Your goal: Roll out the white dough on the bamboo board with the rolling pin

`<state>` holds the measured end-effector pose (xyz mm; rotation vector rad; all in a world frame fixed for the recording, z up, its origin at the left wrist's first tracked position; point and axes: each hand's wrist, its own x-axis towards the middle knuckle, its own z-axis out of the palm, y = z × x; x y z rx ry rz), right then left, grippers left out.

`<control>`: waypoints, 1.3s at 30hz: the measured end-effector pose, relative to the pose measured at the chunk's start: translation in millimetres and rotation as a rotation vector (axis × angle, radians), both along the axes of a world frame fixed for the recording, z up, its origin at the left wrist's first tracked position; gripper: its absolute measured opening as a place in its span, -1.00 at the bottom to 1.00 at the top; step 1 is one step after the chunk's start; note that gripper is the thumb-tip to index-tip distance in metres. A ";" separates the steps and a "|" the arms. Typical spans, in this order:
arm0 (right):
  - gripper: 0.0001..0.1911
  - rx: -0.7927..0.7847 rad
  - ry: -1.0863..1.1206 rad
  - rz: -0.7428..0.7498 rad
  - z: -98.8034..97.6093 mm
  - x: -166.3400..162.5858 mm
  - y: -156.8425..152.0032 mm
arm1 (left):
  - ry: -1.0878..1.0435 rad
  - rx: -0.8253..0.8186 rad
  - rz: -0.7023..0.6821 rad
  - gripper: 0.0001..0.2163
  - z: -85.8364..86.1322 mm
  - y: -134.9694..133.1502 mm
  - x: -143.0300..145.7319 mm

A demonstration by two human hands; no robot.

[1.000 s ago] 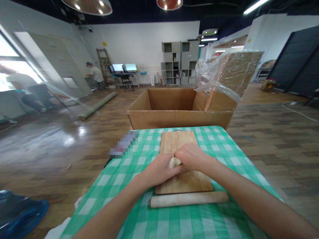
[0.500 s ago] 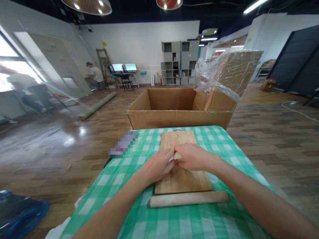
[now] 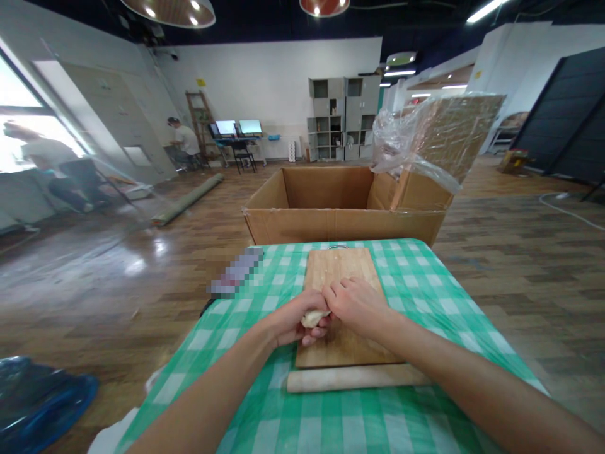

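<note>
Dough lump [image 3: 316, 317]: small, pale cream, smooth, matte surface. Shape elongated; long axis runs roughly left to right across the person's front, right end a little higher and tapering to a blunt tip. Most of it is covered by fingers, so the full outline cannot be read.

Location: held between both hands, over the near left edge of the wooden cutting board [image 3: 341, 270]. Cannot tell whether it touches the board.

Left hand [image 3: 293, 320]: curled around the lump's left end, fingers underneath, thumb on top, gripping it.

Right hand [image 3: 353, 305]: palm down, fingertips closed onto the lump's right end, knuckles toward the far side of the board.

Board lies lengthwise away from the person on a green-and-white checked tablecloth [image 3: 416, 284]. Wooden rolling pin [image 3: 352, 378] lies crosswise just beside the board's near edge, partly under the right forearm.

Beyond the table's far edge: open cardboard box [image 3: 340, 217], crumpled clear plastic wrap [image 3: 401, 142] over its right flap.
</note>
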<state>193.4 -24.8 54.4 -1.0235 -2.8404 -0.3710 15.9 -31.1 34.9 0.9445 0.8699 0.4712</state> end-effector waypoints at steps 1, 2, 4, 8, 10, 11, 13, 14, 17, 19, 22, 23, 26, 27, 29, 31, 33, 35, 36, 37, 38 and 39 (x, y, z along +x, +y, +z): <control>-0.82 -0.006 0.004 -0.006 -1.2 -0.1 -0.2 | -0.023 -0.035 -0.009 -0.80 -0.3 1.3 -2.0; -0.82 -0.017 0.010 -0.012 -2.1 0.1 -0.3 | -0.045 -0.058 -0.024 -0.79 -0.4 2.1 -3.6; -0.83 -0.043 0.021 -0.024 -3.0 1.3 -0.4 | -0.086 -0.074 -0.082 -0.76 0.0 2.3 -4.8; -0.81 -0.081 0.039 -0.049 -0.6 6.5 3.3 | -0.084 0.024 -0.166 -0.71 5.5 -2.6 -2.1; -0.78 -0.110 0.046 -0.052 0.8 9.7 8.0 | -0.044 0.105 -0.160 -0.68 9.9 -6.0 0.3; -0.77 -0.122 0.049 -0.052 1.0 11.3 10.8 | -0.022 0.146 -0.147 -0.66 12.0 -7.7 1.6; -0.76 -0.132 0.056 -0.056 0.4 13.9 16.5 | 0.024 0.231 -0.109 -0.64 15.1 -10.8 4.5; -0.76 -0.130 0.059 -0.059 -0.2 15.1 19.0 | 0.050 0.273 -0.089 -0.64 16.0 -12.2 6.0; -0.74 -0.121 0.063 -0.051 -1.1 18.1 24.4 | 0.157 0.391 -0.044 -0.63 17.2 -15.9 10.4; -0.74 -0.114 0.064 -0.034 0.4 20.5 26.1 | 0.267 0.467 -0.017 -0.62 18.0 -18.0 12.6; -0.76 -0.100 0.071 -0.017 4.7 24.1 26.6 | 0.411 0.621 0.021 -0.62 21.1 -19.7 14.6; -0.77 -0.096 0.072 -0.015 6.1 24.8 26.4 | 0.438 0.689 0.028 -0.62 22.5 -19.7 15.0; -0.79 -0.090 0.056 -0.017 7.4 24.1 26.1 | 0.496 0.936 0.028 -0.66 26.3 -18.1 15.4; -0.78 -0.088 0.048 -0.018 6.7 23.3 26.4 | 0.517 1.007 0.022 -0.66 27.2 -17.3 15.3; -0.77 -0.090 0.037 -0.016 4.2 23.1 28.8 | 0.556 1.099 0.005 -0.66 29.0 -16.6 14.2; -0.76 -0.097 0.050 -0.036 2.3 28.7 35.1 | 0.578 1.136 -0.008 -0.64 31.0 -17.2 10.9; -0.79 -0.096 0.106 -0.135 3.7 42.9 45.6 | 0.562 1.150 -0.025 -0.61 33.0 -18.7 5.0; -0.85 -0.078 0.185 -0.286 9.5 62.7 58.0 | 0.513 1.123 -0.014 -0.58 33.0 -19.2 -2.2; -0.84 -0.064 0.202 -0.322 13.7 72.0 63.6 | 0.477 1.079 0.008 -0.57 31.5 -18.2 -5.4; -0.80 -0.047 0.229 -0.355 18.0 78.9 68.0 | 0.434 1.009 0.045 -0.57 28.6 -16.3 -7.8; -0.71 -0.056 0.324 -0.379 22.0 82.6 70.7 | 0.385 0.918 0.096 -0.58 24.6 -13.4 -9.2; -0.62 -0.116 0.503 -0.376 25.0 82.3 71.4 | 0.329 0.814 0.152 -0.60 19.6 -9.7 -9.4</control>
